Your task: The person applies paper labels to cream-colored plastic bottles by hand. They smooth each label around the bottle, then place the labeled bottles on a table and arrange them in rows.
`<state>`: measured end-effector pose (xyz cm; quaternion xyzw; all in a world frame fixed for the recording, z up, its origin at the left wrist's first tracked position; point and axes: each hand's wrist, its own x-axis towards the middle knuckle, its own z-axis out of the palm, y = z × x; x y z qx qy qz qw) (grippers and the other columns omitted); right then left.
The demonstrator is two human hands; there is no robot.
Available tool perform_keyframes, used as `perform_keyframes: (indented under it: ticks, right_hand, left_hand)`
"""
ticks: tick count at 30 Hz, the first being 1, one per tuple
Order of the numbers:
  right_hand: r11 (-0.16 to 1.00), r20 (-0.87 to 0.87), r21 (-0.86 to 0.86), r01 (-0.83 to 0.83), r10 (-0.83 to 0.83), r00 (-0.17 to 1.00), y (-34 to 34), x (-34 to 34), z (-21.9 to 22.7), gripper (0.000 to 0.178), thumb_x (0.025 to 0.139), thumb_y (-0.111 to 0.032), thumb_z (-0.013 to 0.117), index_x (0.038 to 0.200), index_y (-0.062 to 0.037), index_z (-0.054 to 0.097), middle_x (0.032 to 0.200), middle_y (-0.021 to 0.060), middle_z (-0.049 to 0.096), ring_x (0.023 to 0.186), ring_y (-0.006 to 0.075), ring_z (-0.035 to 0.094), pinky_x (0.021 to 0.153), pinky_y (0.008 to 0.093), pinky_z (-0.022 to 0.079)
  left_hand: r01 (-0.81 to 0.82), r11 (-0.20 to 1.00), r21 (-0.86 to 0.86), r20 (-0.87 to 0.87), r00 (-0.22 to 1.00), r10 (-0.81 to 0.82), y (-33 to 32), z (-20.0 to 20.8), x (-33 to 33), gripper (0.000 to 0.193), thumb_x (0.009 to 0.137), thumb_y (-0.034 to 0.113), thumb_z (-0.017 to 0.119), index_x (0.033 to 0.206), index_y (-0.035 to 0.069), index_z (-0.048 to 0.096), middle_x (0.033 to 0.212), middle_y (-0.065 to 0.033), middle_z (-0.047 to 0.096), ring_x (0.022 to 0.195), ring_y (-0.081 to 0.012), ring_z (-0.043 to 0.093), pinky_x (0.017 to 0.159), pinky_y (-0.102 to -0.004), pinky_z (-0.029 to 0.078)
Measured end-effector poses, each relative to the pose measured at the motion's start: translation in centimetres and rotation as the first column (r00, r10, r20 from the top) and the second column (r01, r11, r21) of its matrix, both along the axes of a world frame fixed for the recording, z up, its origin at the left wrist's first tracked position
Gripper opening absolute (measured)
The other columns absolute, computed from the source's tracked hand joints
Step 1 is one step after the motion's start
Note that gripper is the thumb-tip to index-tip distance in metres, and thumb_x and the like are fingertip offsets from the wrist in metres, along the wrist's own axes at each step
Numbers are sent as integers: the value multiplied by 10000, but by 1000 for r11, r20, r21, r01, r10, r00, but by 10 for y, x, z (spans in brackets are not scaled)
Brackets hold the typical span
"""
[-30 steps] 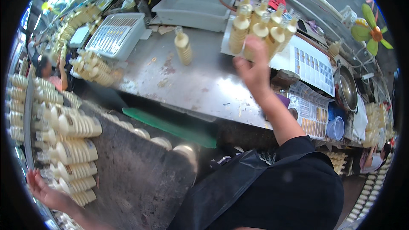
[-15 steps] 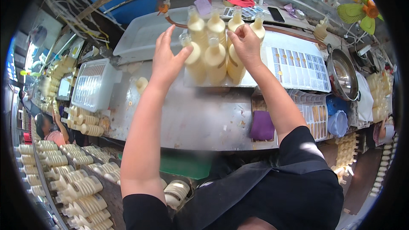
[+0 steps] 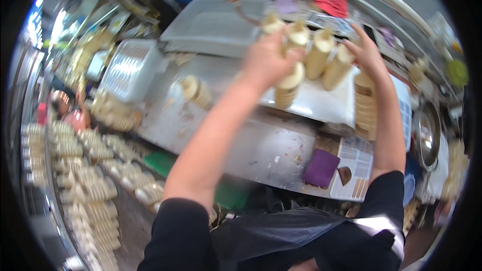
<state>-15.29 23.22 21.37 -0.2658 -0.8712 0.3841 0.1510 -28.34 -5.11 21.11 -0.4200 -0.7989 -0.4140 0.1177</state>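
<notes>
Several cream, ribbed plastic bottles stand on a white raised board at the middle of the bench. My left hand is at the left of this group, its thumb across the top of the front bottle. Motion smears its fingers, so whether it grips that bottle cannot be told. My right hand has its fingers spread, close beside the rightmost standing bottle. Below it, another cream bottle with a dark mark is partly hidden by my right forearm.
A translucent plastic tub lies behind on the left, a slatted white crate beside it. Other cream bottles are on the bench. A purple cloth lies at the front edge, a metal pan far right. Bottle racks fill the left.
My view has shifted, moving the bench contents rightward in it. The grouped bottles have spread apart, with one now under my right forearm. My right fingers have gone from a pinch to spread.
</notes>
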Motion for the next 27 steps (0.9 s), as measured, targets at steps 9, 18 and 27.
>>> perform_keyframes:
  ticks: [9, 18, 27]
  right_hand:
    - [967, -166, 239, -82, 124, 978, 52, 20, -50, 330, 998, -158, 612, 1312, -68, 567, 973, 75, 648, 809, 128, 606, 665, 294, 499]
    - [982, -124, 185, -38, 62, 990, -36, 71, 24, 316, 1025, -249, 647, 1295, -95, 597, 945, 8, 636, 692, 57, 529, 579, 201, 410]
    - [790, -214, 73, -609, 609, 764, -340, 111, 146, 292, 1006, -116, 610, 1291, -72, 561, 1145, 56, 684, 725, 50, 589, 614, 181, 429]
  left_hand:
    - [30, 995, -99, 120, 993, -18, -57, 20, 51, 322, 850, 250, 733, 1093, 66, 629, 827, -207, 711, 818, -420, 697, 747, -504, 549]
    - [-80, 974, 211, 189, 981, 40, -262, 155, 138, 286, 826, 179, 755, 1054, 65, 625, 757, -169, 688, 764, -378, 702, 721, -477, 529]
    - [-372, 922, 111, 128, 925, 358, -535, 229, 336, 283, 850, 96, 784, 1092, 26, 655, 951, -89, 710, 832, -179, 703, 715, -295, 553]
